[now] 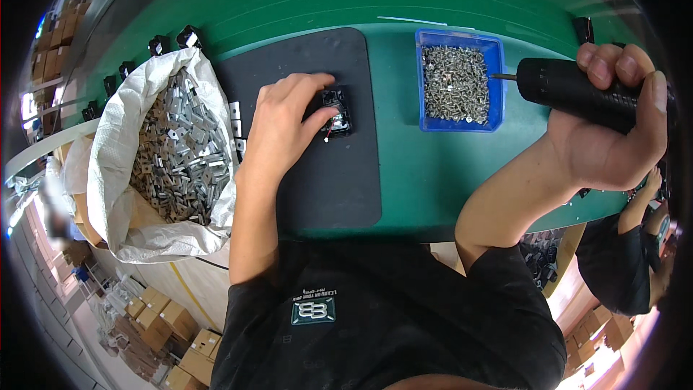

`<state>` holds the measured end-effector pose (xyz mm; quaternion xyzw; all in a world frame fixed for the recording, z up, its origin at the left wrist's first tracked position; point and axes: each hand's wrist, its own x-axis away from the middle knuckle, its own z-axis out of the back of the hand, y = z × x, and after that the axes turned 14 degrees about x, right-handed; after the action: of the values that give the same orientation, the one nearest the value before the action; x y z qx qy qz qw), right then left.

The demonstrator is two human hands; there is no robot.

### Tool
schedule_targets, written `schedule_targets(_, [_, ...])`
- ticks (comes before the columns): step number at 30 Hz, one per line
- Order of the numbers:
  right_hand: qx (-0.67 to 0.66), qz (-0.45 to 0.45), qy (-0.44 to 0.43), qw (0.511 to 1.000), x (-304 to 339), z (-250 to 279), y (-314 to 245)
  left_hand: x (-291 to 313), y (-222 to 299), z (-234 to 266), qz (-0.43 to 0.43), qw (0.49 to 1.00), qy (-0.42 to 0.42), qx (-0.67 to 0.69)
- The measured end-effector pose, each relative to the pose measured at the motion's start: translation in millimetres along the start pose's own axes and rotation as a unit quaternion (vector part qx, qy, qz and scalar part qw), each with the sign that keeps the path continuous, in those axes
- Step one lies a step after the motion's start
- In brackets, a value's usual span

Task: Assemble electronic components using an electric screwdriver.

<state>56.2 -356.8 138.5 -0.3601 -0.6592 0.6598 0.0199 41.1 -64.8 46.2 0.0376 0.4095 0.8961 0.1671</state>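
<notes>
My left hand [283,119] grips a small black plastic part [341,117] on the dark mat [333,191], thumb and fingers around its edges. A thin red wire with a white end sticks out of the part. In my right hand [603,137] is a black electric screwdriver [567,87], held level with its bit pointing left. The bit's tip is over or beside the right rim of a blue tray [462,127], which holds many loose silver screws [455,83]. Several small metal plates [236,119] lie in a column just left of my left hand.
A white woven sack [108,166] full of metal plates [184,144] stands at the left. Behind it, several black parts [189,37] line the edge of the green table [404,173]. Another person [621,263] is at the right. Cardboard boxes [177,320] stand at lower left.
</notes>
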Motion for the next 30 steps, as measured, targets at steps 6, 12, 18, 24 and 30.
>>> schedule_targets(6, [-0.006, 0.030, -0.026, 0.999, -1, 4, 2, -1, -5, 0, -0.045, 0.998, -0.040, -0.002])
schedule_targets(12, [-0.008, 0.039, -0.009, 0.999, 0, 4, -3, -12, 2, 4, -0.050, 0.988, 0.055, 0.139])
schedule_targets(18, [0.002, 0.068, -0.010, 0.998, 3, 1, -3, -56, 65, -30, -0.235, 0.969, -0.070, 0.023])
schedule_targets(24, [0.009, 0.092, -0.055, 0.994, 3, 9, -16, -78, 74, -87, -0.288, 0.931, -0.192, -0.117])
schedule_targets(30, [-0.001, 0.042, -0.039, 0.998, -1, 18, -18, -83, 79, -84, -0.257, 0.943, -0.190, -0.093])
